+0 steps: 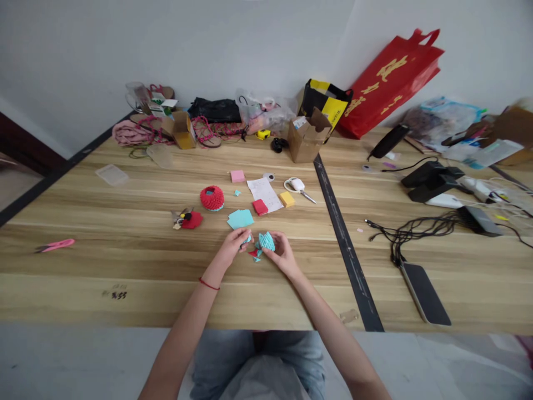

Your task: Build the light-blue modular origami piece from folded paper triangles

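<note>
My right hand (pixel 284 256) is closed around a light-blue ribbed cluster of folded paper pieces (pixel 266 241). Close to its left, my left hand (pixel 234 245) pinches a small light-blue folded paper piece (pixel 247 240), partly hidden by the fingers. Between the hands, loose red and light-blue folded pieces (pixel 254 254) lie on the table. A stack of light-blue paper sheets (pixel 240 220) is just beyond my left hand. Farther off stands a round red ribbed paper model (pixel 211 198) with a hole in its top and light blue at its base.
Sticky-note pads in pink (pixel 237 176), red (pixel 260 207) and yellow (pixel 287 199) lie around a written sheet (pixel 263 191). Scissors (pixel 306 194) are at right, a pink-handled tool (pixel 56 245) far left. Cables (pixel 420 230), a power bank (pixel 425 293) and a cardboard box (pixel 307 141) also occupy the table.
</note>
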`<state>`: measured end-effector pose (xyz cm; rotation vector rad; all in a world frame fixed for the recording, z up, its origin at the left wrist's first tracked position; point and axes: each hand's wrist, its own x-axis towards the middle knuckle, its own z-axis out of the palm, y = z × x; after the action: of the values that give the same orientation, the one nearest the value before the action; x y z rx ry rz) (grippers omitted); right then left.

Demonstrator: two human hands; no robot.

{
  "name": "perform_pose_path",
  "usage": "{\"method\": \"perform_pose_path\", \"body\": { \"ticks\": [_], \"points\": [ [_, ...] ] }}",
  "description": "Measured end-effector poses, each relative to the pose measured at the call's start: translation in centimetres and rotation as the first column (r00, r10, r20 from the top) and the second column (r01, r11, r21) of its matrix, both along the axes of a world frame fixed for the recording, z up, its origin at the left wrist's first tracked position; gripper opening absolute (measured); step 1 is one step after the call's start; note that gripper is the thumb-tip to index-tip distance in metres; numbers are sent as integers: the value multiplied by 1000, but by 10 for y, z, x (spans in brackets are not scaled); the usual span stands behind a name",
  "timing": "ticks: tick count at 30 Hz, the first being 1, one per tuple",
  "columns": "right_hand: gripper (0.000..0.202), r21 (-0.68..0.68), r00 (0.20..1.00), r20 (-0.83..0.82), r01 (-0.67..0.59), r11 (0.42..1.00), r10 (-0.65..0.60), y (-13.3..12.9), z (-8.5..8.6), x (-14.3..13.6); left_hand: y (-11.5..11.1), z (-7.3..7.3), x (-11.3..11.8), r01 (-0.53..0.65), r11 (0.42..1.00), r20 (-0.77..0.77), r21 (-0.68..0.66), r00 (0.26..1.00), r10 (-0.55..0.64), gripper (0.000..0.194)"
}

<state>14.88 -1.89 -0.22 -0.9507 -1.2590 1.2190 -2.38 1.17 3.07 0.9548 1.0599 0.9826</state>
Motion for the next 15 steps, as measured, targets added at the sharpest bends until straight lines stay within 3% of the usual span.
{"method": "perform_pose_path", "body": {
  "ticks": [6,15],
  "points": [
    [43,-172,980,-192,-82,982,48,5,1,5,1,-1,-3,-5,1000,93,-12,996,6,39],
    [44,-230,970,-218,-156,961,105,3,2,6,0,-4,-3,-33,998,128,-49,991,39,46]
  ]
}}
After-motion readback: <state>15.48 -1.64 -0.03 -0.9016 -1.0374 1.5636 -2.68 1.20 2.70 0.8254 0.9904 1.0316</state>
